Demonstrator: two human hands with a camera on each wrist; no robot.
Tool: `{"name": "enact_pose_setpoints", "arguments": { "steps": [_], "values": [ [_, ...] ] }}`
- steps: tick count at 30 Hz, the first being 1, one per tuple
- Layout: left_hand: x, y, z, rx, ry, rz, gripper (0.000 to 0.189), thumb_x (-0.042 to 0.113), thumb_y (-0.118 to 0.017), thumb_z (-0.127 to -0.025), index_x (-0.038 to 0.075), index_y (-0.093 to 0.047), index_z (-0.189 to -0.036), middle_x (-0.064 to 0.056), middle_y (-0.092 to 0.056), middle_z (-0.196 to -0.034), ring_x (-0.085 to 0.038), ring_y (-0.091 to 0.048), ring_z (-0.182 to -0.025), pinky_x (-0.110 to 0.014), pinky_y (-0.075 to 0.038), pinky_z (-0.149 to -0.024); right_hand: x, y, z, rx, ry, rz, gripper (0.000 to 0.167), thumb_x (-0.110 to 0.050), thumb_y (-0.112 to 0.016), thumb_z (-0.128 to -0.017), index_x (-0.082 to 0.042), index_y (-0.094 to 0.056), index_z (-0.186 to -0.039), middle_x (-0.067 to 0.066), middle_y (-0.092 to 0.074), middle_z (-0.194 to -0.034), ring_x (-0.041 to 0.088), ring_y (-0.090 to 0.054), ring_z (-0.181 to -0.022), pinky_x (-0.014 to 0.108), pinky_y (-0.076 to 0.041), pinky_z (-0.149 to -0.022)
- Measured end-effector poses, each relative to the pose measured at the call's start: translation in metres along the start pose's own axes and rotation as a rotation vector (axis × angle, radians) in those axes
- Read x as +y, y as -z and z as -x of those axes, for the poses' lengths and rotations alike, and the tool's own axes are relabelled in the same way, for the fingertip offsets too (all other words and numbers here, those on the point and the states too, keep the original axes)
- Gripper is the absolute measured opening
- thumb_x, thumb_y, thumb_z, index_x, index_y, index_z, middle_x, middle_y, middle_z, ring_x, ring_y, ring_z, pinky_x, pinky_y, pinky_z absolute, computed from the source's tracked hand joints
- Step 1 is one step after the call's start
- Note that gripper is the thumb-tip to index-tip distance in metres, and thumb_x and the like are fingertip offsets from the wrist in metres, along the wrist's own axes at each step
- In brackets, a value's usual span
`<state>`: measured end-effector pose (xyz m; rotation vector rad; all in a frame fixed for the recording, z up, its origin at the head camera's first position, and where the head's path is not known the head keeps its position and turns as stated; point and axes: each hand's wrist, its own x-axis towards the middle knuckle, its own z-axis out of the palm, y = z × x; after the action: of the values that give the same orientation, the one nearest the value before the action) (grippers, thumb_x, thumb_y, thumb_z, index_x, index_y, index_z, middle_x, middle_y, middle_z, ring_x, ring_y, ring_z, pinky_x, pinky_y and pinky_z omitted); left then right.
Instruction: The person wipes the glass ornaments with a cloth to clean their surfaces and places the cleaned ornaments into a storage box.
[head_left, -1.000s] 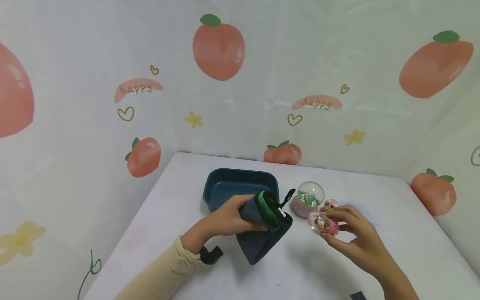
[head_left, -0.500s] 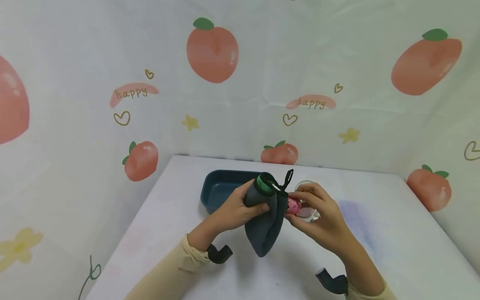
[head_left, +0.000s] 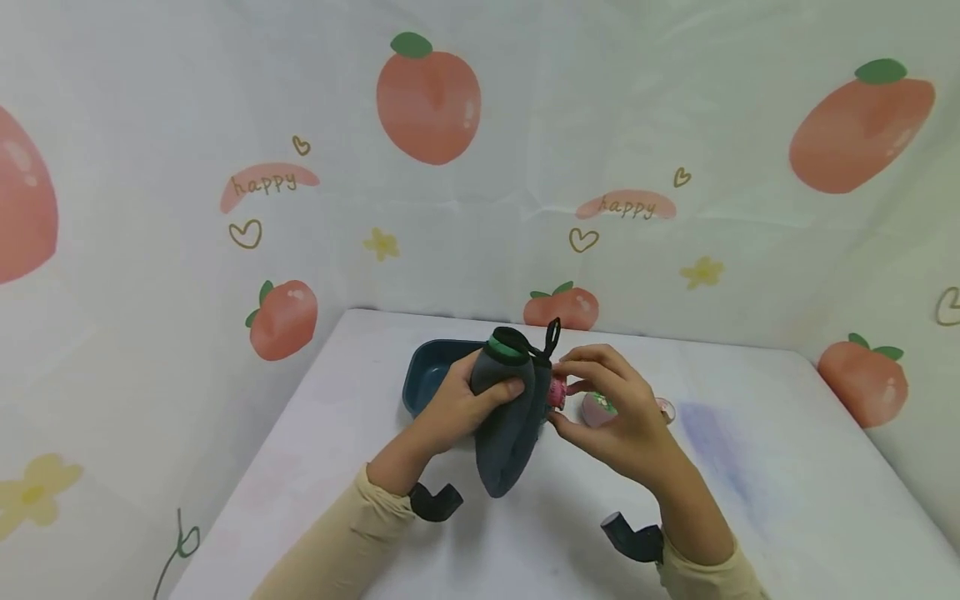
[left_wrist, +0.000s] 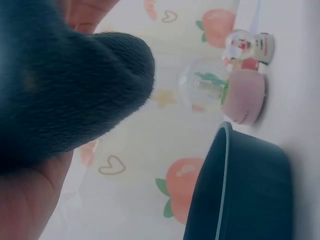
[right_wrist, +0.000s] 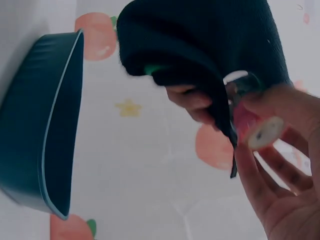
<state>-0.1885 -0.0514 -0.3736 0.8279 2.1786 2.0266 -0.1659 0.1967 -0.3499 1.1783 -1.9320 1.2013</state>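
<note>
My left hand [head_left: 456, 408] grips a folded dark grey-blue cloth [head_left: 501, 442] with black trim, a green patch at its top and a black hanging loop. In my right hand [head_left: 626, 421], thumb and fingers pinch a small snow globe [head_left: 557, 392] with a pink base. Its clear dome points into a fold of the cloth, seen best in the right wrist view, where the globe's pale round underside [right_wrist: 266, 133] faces outward. Both hands are raised above the white table. Cloth covers much of the left hand's fingers and part of the dome.
Behind the left hand stands a dark teal rectangular basin [head_left: 423, 377]. A larger snow globe with a pink base [left_wrist: 245, 97] is on the table beside it, partly behind my right hand in the head view. Small snow globes, one with a white base [left_wrist: 265, 48], stand beyond.
The right hand has brought the small snow globe leftward to the cloth, and its dome has gone into the fold. Both hands have since shifted slightly left and up together.
</note>
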Motion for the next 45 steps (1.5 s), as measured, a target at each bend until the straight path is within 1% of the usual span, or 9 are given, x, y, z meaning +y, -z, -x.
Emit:
{"name": "enact_pose_setpoints", "arguments": {
  "steps": [5,10,15,18,24,29,37,41,45],
  "values": [
    [0.004,0.002,0.001,0.026,0.036,0.034,0.06,0.053,-0.078,-0.092,0.01,-0.065,-0.133,-0.013,-0.071,-0.119,-0.022,-0.069,-0.103,-0.04,-0.059,-0.085,-0.001,0.004,0.003,-0.032,0.001,-0.041,0.067,0.02,-0.086,-0.065,0.001,-0.071,-0.127,0.017,-0.07,-0.124,0.017,-0.065,-0.117,0.025,-0.063,-0.083],
    [0.003,0.0,0.002,-0.022,0.031,0.006,0.054,0.045,-0.079,-0.093,0.012,-0.065,-0.134,-0.011,-0.071,-0.119,-0.023,-0.068,-0.105,-0.042,-0.059,-0.088,0.0,0.003,0.006,-0.038,-0.015,-0.054,0.069,0.02,-0.085,-0.067,0.003,-0.07,-0.132,0.015,-0.074,-0.119,0.017,-0.071,-0.107,0.025,-0.063,-0.077],
    [0.0,-0.001,0.002,-0.053,-0.012,-0.015,0.048,0.041,-0.079,-0.095,0.016,-0.065,-0.134,-0.009,-0.072,-0.121,-0.024,-0.071,-0.106,-0.044,-0.061,-0.088,-0.001,0.0,0.01,-0.064,-0.183,-0.067,0.057,0.013,-0.082,-0.081,-0.001,-0.068,-0.134,0.01,-0.076,-0.104,0.014,-0.076,-0.089,0.024,-0.063,-0.075],
    [-0.002,-0.001,0.002,-0.042,-0.02,-0.03,0.045,0.04,-0.079,-0.094,0.019,-0.066,-0.132,-0.007,-0.073,-0.12,-0.023,-0.072,-0.105,-0.043,-0.061,-0.087,-0.001,-0.001,0.011,-0.081,-0.277,-0.053,0.05,0.007,-0.08,-0.088,-0.006,-0.068,-0.135,0.007,-0.076,-0.104,0.011,-0.076,-0.089,0.024,-0.063,-0.077],
    [-0.003,0.002,0.003,0.007,-0.022,-0.056,0.044,0.039,-0.08,-0.092,0.019,-0.068,-0.13,-0.006,-0.073,-0.117,-0.023,-0.07,-0.105,-0.042,-0.061,-0.086,0.001,-0.004,0.01,-0.1,-0.196,-0.076,0.07,0.01,-0.088,-0.076,-0.007,-0.064,-0.139,0.009,-0.069,-0.128,0.014,-0.071,-0.112,0.029,-0.064,-0.084],
    [-0.003,0.003,0.004,0.017,-0.021,-0.036,0.047,0.042,-0.08,-0.093,0.018,-0.067,-0.131,-0.007,-0.072,-0.119,-0.025,-0.07,-0.105,-0.045,-0.06,-0.087,0.004,-0.004,0.008,-0.079,-0.104,-0.06,0.067,0.016,-0.087,-0.073,-0.004,-0.067,-0.133,0.01,-0.072,-0.121,0.017,-0.072,-0.106,0.029,-0.064,-0.082],
    [-0.002,0.003,0.002,0.016,-0.044,-0.044,0.05,0.039,-0.083,-0.092,0.024,-0.064,-0.136,-0.004,-0.071,-0.123,-0.026,-0.068,-0.11,-0.047,-0.059,-0.089,0.003,-0.004,0.012,-0.093,-0.292,0.017,0.046,-0.002,-0.088,-0.084,-0.012,-0.074,-0.126,-0.001,-0.077,-0.102,0.01,-0.071,-0.081,0.026,-0.06,-0.07],
    [-0.002,0.003,0.001,0.034,-0.049,-0.048,0.053,0.03,-0.084,-0.091,0.027,-0.06,-0.138,-0.003,-0.07,-0.126,-0.025,-0.069,-0.112,-0.046,-0.06,-0.091,0.004,-0.005,0.014,-0.098,-0.338,0.01,0.043,-0.004,-0.085,-0.088,-0.014,-0.073,-0.128,-0.002,-0.076,-0.104,0.009,-0.071,-0.083,0.025,-0.06,-0.071],
    [-0.002,0.005,0.001,0.056,-0.058,-0.06,0.055,0.027,-0.085,-0.089,0.028,-0.061,-0.138,-0.003,-0.071,-0.126,-0.024,-0.069,-0.113,-0.045,-0.059,-0.092,0.007,-0.005,0.014,-0.097,-0.314,-0.04,0.057,0.002,-0.087,-0.083,-0.011,-0.069,-0.135,0.002,-0.074,-0.113,0.011,-0.073,-0.093,0.027,-0.062,-0.074]
  ]
}}
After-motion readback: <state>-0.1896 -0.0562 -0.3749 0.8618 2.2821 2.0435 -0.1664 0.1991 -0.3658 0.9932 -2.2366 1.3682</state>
